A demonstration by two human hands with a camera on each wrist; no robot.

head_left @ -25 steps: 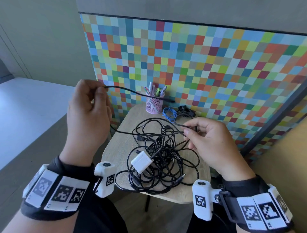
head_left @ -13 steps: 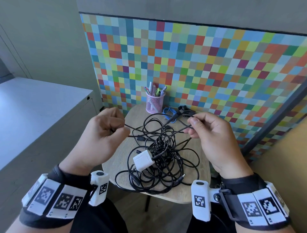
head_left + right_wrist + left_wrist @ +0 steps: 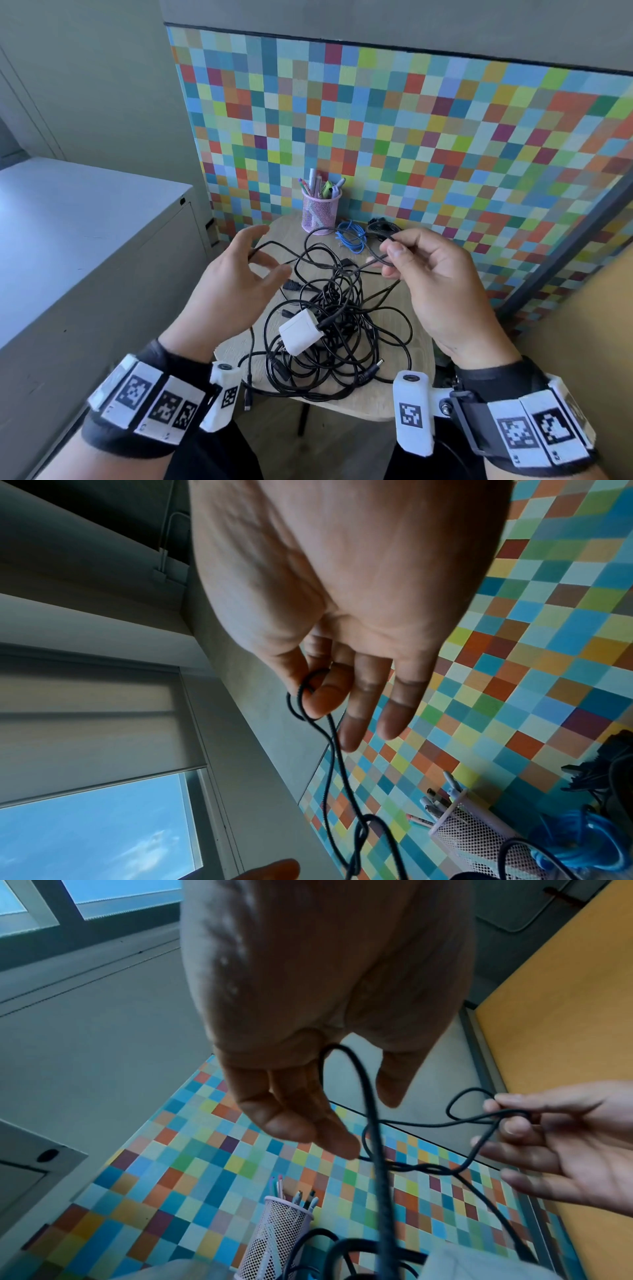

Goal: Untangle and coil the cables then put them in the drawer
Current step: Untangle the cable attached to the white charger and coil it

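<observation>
Cables, thin black ones (image 3: 329, 329) knotted round a white plug block, heap on the small round wooden bench (image 3: 370, 404); none looks coiled and no drawer shows. Right hand (image 3: 435, 274) pinches one strand; left hand (image 3: 239, 274) hangs relaxed. Pink mesh cup (image 3: 320, 214) holds pens.

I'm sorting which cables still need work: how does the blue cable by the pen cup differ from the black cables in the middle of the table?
The blue cable lies in a small coiled bundle at the back of the table; the black cables sprawl in a loose tangle. No hand touches the blue one, while the right hand pinches a loop of one black cable. The tangle takes up far more of the table than the blue bundle. Both are thin and rest on the same tabletop.
</observation>
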